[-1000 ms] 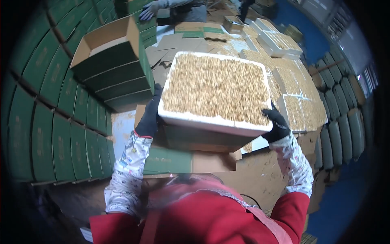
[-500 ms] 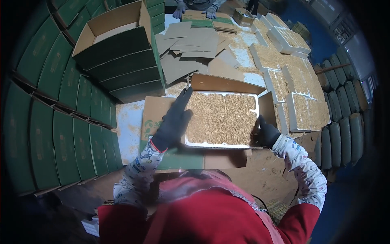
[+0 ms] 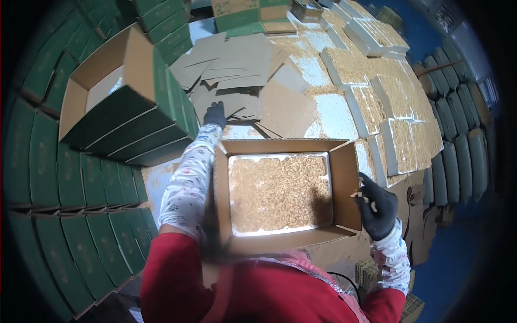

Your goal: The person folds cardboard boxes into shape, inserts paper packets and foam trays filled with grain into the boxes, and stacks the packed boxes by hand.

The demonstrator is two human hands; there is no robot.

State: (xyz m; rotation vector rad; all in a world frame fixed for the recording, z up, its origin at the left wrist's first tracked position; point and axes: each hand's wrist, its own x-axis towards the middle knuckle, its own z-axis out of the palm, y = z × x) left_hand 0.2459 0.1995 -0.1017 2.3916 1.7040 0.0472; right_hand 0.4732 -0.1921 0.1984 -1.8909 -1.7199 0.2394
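In front of me stands an open cardboard box, its walls upright. Inside lies a white foam tray filled with tan wood-shaving-like material. My left hand, in a dark glove, is stretched past the box's far left corner with its fingers extended. It is nearest the loose grey cardboard sheets; whether it touches one I cannot tell. Beside the box's right wall, my right hand, also gloved, has its fingers curled round a few light tan bits.
A stack of green boxes, the top one open, rises at left before a wall of green cartons. Foam trays of shavings stand at right, with filled grey-green sacks beyond. A printed carton sheet lies at the far end.
The box walls now stand upright around the tray, and the box is nearer me. My left hand has left its side and reached away; my right hand has moved outward and down.
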